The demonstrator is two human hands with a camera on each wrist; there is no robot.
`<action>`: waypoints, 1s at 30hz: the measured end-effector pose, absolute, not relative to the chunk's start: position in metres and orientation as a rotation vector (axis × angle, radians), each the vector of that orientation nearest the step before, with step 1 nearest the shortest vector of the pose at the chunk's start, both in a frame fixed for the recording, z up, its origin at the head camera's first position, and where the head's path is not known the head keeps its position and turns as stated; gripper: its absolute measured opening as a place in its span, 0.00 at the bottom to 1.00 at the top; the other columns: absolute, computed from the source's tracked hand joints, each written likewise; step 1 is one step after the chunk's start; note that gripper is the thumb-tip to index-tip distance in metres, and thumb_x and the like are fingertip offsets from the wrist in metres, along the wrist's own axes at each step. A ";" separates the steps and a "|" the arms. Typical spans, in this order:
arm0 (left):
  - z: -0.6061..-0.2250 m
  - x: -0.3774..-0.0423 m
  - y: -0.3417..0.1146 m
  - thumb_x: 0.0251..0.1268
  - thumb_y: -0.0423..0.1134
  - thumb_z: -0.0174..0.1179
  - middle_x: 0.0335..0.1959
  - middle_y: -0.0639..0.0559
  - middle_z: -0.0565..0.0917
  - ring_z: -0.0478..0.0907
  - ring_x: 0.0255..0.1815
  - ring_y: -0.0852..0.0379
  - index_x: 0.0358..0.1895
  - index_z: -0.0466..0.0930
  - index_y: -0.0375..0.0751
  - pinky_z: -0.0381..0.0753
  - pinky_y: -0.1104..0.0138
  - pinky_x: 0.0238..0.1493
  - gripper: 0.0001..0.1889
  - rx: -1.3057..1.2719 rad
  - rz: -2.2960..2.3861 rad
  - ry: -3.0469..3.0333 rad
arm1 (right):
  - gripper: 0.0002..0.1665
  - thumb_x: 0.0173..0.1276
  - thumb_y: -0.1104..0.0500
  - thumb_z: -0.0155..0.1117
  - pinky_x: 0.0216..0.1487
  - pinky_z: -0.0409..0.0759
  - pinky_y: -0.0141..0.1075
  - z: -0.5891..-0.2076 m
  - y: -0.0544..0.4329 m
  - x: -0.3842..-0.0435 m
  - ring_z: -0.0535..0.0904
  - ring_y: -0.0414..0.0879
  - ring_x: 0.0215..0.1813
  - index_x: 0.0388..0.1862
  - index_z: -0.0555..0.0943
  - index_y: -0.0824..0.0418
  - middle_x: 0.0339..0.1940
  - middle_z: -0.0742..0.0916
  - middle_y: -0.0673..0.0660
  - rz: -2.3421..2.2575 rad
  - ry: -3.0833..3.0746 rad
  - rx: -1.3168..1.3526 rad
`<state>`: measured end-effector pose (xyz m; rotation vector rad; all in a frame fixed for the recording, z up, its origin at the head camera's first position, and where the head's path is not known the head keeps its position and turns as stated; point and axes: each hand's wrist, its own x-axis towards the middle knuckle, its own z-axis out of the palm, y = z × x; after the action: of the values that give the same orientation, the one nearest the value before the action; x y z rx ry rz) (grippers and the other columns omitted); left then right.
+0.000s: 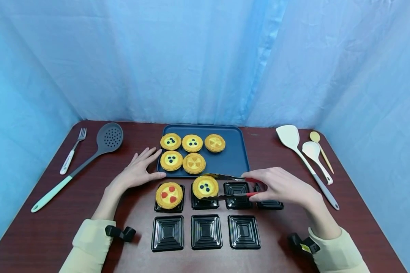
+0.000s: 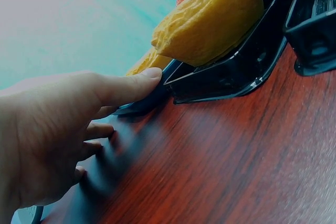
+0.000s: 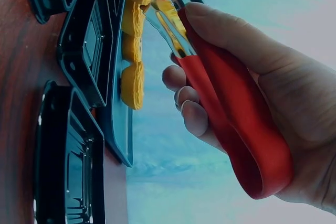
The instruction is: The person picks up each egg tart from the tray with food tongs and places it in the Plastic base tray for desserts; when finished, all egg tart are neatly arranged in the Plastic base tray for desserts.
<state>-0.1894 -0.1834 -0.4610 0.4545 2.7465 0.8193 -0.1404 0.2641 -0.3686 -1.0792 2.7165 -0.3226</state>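
1. The right hand [image 1: 281, 185] grips red tongs [image 3: 233, 93]; the blue-dotted tart [image 1: 205, 186] lies leftward between their tips, over a black box [image 1: 206, 205], contact unclear.
2. The left hand [image 1: 136, 172], fingers straight, released, meets the blue tray [image 1: 225, 163].

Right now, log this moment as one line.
right hand: holds tongs | blue-dotted tart: between tongs, over box | left hand: at tray's left edge

- Our left grip [image 1: 137, 173] points forward, fingers extended, thumb apart; our left forearm [image 1: 108, 203] slants behind it.
- Our right grip [image 1: 283, 185] curls, thumb opposite the fingers, our right wrist [image 1: 315, 206] just behind it.
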 end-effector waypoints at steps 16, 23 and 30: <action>-0.460 -0.190 -0.183 0.67 0.63 0.65 0.85 0.37 0.52 0.40 0.87 0.35 0.84 0.52 0.48 0.33 0.35 0.84 0.49 0.456 0.822 2.749 | 0.30 0.65 0.42 0.74 0.36 0.70 0.29 -0.374 0.258 -0.141 0.70 0.30 0.30 0.63 0.83 0.52 0.38 0.86 0.43 -0.311 2.681 -1.099; -0.461 -0.190 -0.183 0.66 0.63 0.65 0.85 0.37 0.52 0.40 0.87 0.34 0.84 0.52 0.48 0.33 0.35 0.84 0.49 0.454 0.819 2.750 | 0.30 0.64 0.42 0.75 0.36 0.71 0.28 -0.375 0.258 -0.141 0.72 0.32 0.30 0.62 0.83 0.52 0.36 0.86 0.43 -0.298 2.691 -1.125; -0.462 -0.190 -0.183 0.66 0.64 0.65 0.85 0.37 0.52 0.40 0.87 0.34 0.84 0.52 0.49 0.34 0.35 0.84 0.50 0.464 0.819 2.757 | 0.31 0.64 0.43 0.75 0.36 0.71 0.29 -0.374 0.256 -0.140 0.74 0.35 0.31 0.63 0.83 0.52 0.41 0.88 0.44 -0.303 2.687 -1.132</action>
<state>-0.1898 -0.1834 -0.4624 0.4641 2.7569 0.8191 -0.1401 0.2561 -0.3739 -1.1325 2.6872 -0.3034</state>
